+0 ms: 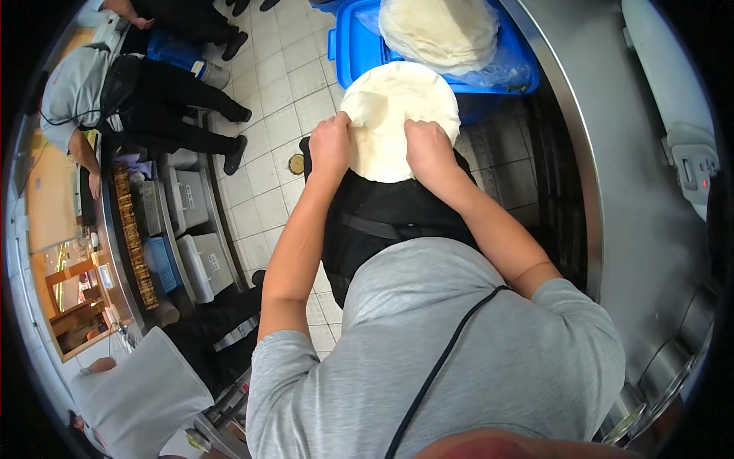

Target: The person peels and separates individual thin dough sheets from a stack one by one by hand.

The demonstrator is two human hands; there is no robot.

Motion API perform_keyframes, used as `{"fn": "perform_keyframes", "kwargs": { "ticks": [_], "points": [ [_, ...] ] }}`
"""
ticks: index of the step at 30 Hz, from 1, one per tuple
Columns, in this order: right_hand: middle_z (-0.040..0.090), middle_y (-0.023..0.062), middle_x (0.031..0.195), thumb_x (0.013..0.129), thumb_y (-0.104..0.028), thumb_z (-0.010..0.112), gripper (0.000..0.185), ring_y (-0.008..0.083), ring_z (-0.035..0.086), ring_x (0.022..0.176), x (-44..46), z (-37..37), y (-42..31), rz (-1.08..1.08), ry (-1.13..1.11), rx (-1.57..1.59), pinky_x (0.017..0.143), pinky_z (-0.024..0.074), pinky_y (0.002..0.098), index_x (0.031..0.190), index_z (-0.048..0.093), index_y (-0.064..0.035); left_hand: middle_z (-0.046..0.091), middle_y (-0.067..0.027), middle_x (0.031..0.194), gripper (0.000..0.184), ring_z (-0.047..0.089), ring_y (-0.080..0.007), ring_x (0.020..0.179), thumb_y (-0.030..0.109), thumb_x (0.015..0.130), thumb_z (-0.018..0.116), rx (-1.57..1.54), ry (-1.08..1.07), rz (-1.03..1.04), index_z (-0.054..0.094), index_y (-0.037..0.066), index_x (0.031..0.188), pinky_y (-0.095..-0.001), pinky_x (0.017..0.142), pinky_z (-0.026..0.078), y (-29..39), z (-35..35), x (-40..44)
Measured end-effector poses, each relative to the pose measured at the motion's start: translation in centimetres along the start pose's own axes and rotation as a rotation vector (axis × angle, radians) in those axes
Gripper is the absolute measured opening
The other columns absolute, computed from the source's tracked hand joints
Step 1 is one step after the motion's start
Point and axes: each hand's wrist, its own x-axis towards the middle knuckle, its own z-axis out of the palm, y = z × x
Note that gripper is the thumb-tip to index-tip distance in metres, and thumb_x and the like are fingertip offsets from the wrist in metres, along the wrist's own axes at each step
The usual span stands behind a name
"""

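Note:
A round, pale flatbread or dough sheet [390, 153] lies over my lap, its far edge near the blue bin. My left hand [331, 145] grips its left edge, with the fingers closed. On the right part of the sheet, my right hand [428, 149] is closed on its surface in a pinch. A small fold or flap of the sheet shows near my left hand. Beyond it, a stack of similar round sheets [440, 34] rests in clear plastic on the blue bin [355, 46].
A steel counter [634, 252] with a white device [694, 172] runs along the right. At left, two co-workers in grey shirts [141, 390] are by a counter holding trays and a blue basket [159, 262]. A round drain cover [297, 164] is on the tiled floor.

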Motion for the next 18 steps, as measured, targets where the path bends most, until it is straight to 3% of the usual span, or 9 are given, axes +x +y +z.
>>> {"fn": "perform_keyframes", "kwargs": {
  "ticks": [4,8,10,14,18],
  "points": [
    [0.074,0.0243,0.096,0.091,0.002,0.062,0.009,0.0430,0.072,0.096,-0.7,0.7,-0.4,-0.036,0.009,-0.004,0.088,0.0607,0.0502,0.095,0.070,0.0022,0.074,-0.0219,0.082,0.011,0.073,-0.0468,0.086,0.012,0.099,0.068,-0.006,-0.123,-0.121,0.061,0.005,0.106,-0.0572,0.077,0.057,1.1,-0.4,-0.2],
    [0.074,0.0243,0.096,0.092,0.000,0.064,0.007,0.0439,0.072,0.096,-0.7,0.5,-0.1,-0.084,0.034,0.099,0.089,0.0605,0.0507,0.097,0.069,0.0019,0.073,-0.0223,0.088,0.013,0.069,-0.0499,0.090,0.010,0.100,0.066,-0.053,-0.221,-0.156,0.057,0.002,0.104,-0.0559,0.083,0.057,0.5,0.7,-0.6],
    [0.074,0.0246,0.096,0.092,-0.002,0.067,0.007,0.0445,0.072,0.096,-0.4,0.1,0.4,-0.080,0.057,0.123,0.090,0.0600,0.0516,0.097,0.068,0.0026,0.074,-0.0231,0.093,0.022,0.075,-0.0422,0.089,0.013,0.098,0.076,-0.274,-0.018,-0.101,0.061,0.002,0.110,-0.0493,0.078,0.059,-0.2,0.9,-1.0],
    [0.074,0.0274,0.099,0.092,-0.012,0.077,0.024,0.0463,0.072,0.102,1.2,-2.1,0.9,0.043,-0.002,0.309,0.093,0.0584,0.0534,0.106,0.069,0.0055,0.073,-0.0177,0.097,0.022,0.073,-0.0324,0.083,0.014,0.094,0.082,-0.304,-0.032,-0.170,0.070,0.001,0.106,-0.0427,0.078,0.059,-1.4,1.0,-1.7],
    [0.074,0.0296,0.106,0.091,-0.020,0.083,0.037,0.0467,0.072,0.108,2.3,-2.1,1.7,0.055,-0.044,0.294,0.095,0.0578,0.0522,0.115,0.072,0.0059,0.071,-0.0169,0.097,0.018,0.072,-0.0337,0.084,0.012,0.094,0.081,-0.277,0.054,-0.140,0.070,0.001,0.102,-0.0434,0.079,0.058,-1.3,1.0,-2.5]
  ]
}}
